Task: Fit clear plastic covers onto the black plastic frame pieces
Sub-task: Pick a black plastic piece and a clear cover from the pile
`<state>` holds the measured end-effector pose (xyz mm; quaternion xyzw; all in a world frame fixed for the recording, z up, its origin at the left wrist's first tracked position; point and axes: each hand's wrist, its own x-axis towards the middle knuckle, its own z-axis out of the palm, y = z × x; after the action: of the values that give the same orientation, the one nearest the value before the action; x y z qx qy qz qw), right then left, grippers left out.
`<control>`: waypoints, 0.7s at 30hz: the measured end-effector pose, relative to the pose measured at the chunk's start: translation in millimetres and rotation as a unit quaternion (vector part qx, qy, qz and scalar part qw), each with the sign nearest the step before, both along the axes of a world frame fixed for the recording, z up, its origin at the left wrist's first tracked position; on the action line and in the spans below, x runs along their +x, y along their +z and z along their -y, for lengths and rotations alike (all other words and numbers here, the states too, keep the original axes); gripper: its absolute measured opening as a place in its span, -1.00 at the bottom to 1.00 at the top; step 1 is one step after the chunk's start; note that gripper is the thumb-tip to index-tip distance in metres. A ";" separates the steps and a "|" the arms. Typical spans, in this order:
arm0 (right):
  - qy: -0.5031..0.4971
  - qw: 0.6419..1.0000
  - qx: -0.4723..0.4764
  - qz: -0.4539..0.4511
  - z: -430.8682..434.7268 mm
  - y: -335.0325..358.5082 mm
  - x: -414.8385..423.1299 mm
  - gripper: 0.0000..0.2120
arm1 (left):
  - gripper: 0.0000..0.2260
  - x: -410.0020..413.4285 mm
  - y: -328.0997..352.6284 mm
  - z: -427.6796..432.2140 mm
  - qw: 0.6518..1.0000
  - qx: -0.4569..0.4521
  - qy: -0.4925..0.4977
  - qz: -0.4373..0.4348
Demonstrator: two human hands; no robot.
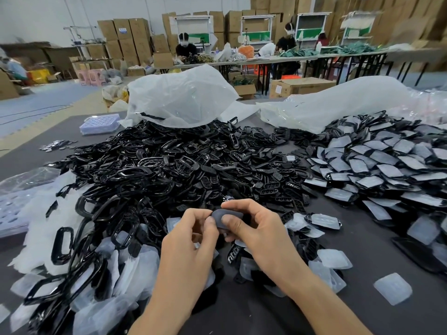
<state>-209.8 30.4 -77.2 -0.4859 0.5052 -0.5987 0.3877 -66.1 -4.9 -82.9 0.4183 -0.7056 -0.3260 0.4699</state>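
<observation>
Warehouse cartons, dark table, black frames

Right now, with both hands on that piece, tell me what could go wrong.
1. The thumbs of the left hand and right hand hide much of the piece, so a crooked fit could go unnoticed.
2. If it slips from the grip, it would likely drop into the pile of black frames below and be hard to pick out again.
</observation>
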 end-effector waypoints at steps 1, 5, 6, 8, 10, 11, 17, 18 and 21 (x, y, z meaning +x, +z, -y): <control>-0.004 1.000 0.003 0.005 0.6 -0.7 0.0 -0.82 | -0.88 0.0 -0.5 0.3 1.000 -0.005 0.001 0.004; 0.008 1.000 0.006 0.023 0.3 -0.1 -2.3 -0.88 | -0.86 0.7 2.5 1.0 1.000 -0.005 -0.020 -0.007; 0.012 0.999 0.005 0.032 -0.1 1.0 -3.0 -0.88 | -0.86 1.5 4.0 1.6 0.999 0.001 -0.031 -0.014; 0.018 0.999 0.002 0.044 -0.7 3.3 -4.1 -0.86 | -0.88 3.1 6.8 2.8 0.998 0.015 -0.056 -0.025; 0.020 0.999 0.002 0.041 -0.6 4.2 -4.2 -0.85 | -0.89 3.9 7.7 2.9 0.997 0.021 -0.070 -0.031; 0.020 0.999 0.001 0.038 -0.5 4.1 -3.8 -0.85 | -0.89 4.0 8.0 1.7 0.996 0.024 -0.071 -0.038; 0.053 0.991 0.000 0.119 0.4 4.1 -0.7 -0.82 | -0.88 2.3 8.0 -0.4 0.995 0.036 -0.049 -0.075; 0.058 0.990 0.004 0.132 1.1 3.6 -0.6 -0.82 | -0.89 2.4 8.1 0.2 0.995 0.038 -0.049 -0.078; 0.057 0.986 0.016 0.154 2.1 3.0 -1.1 -0.76 | -0.89 1.5 8.9 -0.4 0.994 0.035 -0.058 -0.085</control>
<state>-210.9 28.4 -74.2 -0.4096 0.4200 -0.6353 0.5023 -64.6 -4.4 -74.1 0.3636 -0.6745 -0.4120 0.4931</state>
